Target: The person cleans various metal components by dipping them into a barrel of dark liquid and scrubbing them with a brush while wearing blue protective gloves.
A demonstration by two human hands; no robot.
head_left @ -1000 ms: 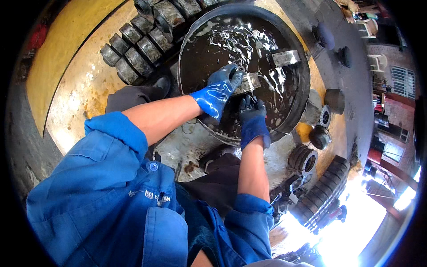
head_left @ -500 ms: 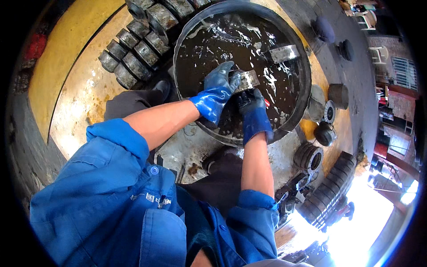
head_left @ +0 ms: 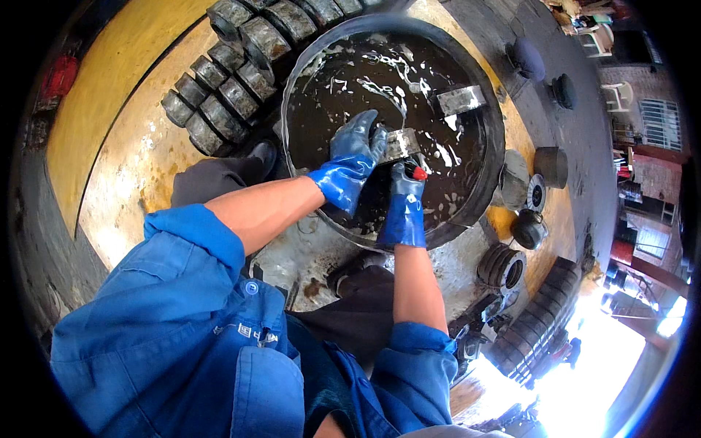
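Note:
Over a round, dark basin [head_left: 495, 139] of murky liquid, both of my hands wear blue rubber gloves. My left hand [head_left: 353, 150] grips the left side of a short, wet metal ring [head_left: 400, 144]. Just below it, my right hand [head_left: 404, 201] is closed around a tool whose red end [head_left: 420, 174] sticks out by the thumb. The tool's other end is hidden, apparently inside or behind the ring. A second metal ring [head_left: 461, 101] lies partly in the liquid at the basin's right.
Rows of greasy metal rings [head_left: 219, 117] stand left of the basin on a yellow-brown surface. To its right are grey cylinders [head_left: 550, 167], a toothed disc [head_left: 536, 193] and stacked rings [head_left: 502, 267]. A long row of dark rings [head_left: 537, 314] lies lower right.
My right hand has shifted left and turned, bringing the tool's red end into clearer sight. The held ring has moved slightly left and down with my left hand.

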